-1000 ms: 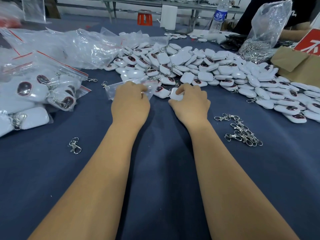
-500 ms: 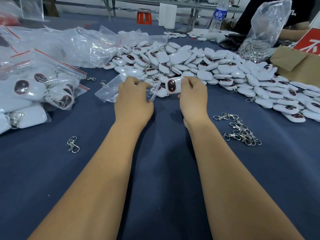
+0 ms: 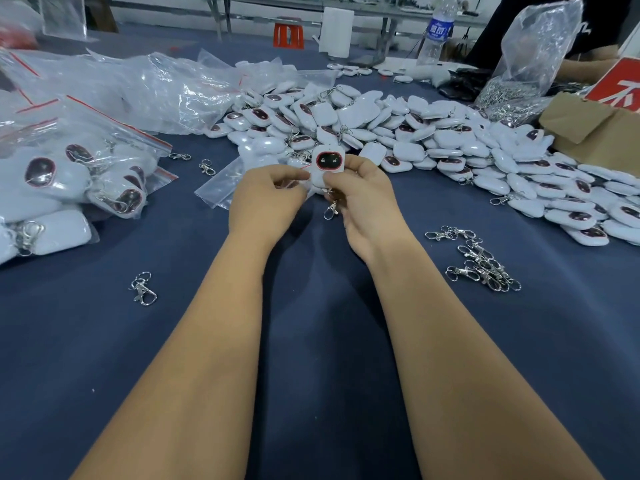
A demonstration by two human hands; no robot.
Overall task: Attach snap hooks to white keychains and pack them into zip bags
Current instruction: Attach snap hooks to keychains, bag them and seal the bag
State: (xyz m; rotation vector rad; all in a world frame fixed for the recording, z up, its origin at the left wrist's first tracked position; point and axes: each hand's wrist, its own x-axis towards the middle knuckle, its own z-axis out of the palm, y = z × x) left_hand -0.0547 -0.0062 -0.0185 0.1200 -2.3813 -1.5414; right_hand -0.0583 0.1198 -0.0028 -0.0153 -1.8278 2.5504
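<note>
While a white keychain [image 3: 327, 166] is held upright above the middle of the worktop [image 3: 311, 341], its dark, red-rimmed face is turned toward the camera. It is pinched at its right side by the curled fingers and thumb of the right hand [image 3: 363, 199], and a snap hook [image 3: 331, 208] hangs below it between the two hands. The left hand [image 3: 265, 199] is closed on the left side of the keychain, and a clear zip bag [image 3: 221, 190] lies flat just behind and to the left of it; whether the bag is also gripped cannot be told. A large pile of white keychains [image 3: 433, 140] is spread from the far middle toward the right edge. Loose snap hooks [image 3: 481, 261] are heaped near the right edge, and a single hook [image 3: 143, 289] lies toward the left. Filled zip bags [image 3: 69, 174] with red seal strips are stacked at the left edge, with crumpled clear plastic [image 3: 138, 88] behind them. A cardboard box [image 3: 595, 129] and a water bottle [image 3: 434, 32] stand at the far right corner
</note>
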